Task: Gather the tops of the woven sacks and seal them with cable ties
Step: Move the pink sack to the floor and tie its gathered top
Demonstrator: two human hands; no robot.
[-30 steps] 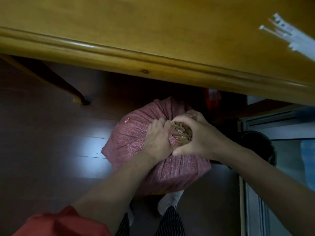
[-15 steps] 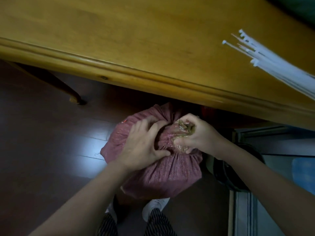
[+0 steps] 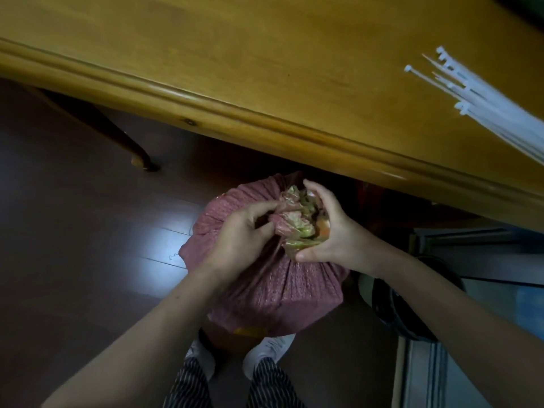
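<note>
Two curled hands (left (image 3: 238, 237), right (image 3: 332, 237)), clutching sack (image 3: 279, 293)

Both hands gripping red woven sack (image 3: 273, 287) top, cable ties (image 3: 482, 104) on table (image 3: 235, 69)

I see a bulging pink woven sack (image 3: 265, 284) upright on the floor (image 3: 73, 245), its top bunched and crumpled. White cable ties (image 3: 482, 107) lie fanned on the table (image 3: 265, 69) above it.
</note>
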